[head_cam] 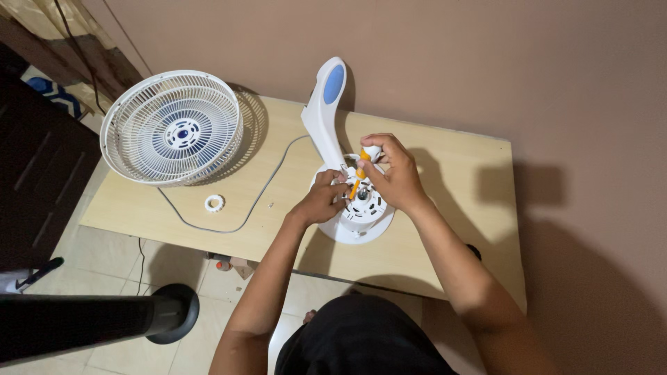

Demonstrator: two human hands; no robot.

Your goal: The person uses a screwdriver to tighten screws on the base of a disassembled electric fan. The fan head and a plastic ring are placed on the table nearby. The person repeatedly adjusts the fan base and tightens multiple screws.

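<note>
My right hand (392,173) grips an orange screwdriver (359,175), tip down on the fan motor (358,208) at table (451,208) centre. My left hand (323,198) pinches the motor's rim. Grille (172,127) and nut (215,203) lie well left.

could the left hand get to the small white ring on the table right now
Probably yes: the white ring lies alone on bare table, with only the grey cord between, though the left hand is steadying the fan motor housing.

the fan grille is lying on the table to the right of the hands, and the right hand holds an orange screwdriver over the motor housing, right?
Not quite. The head view shows the fan grille on the table to the left of the hands, not the right. The right hand does hold the orange screwdriver over the motor housing.
</note>
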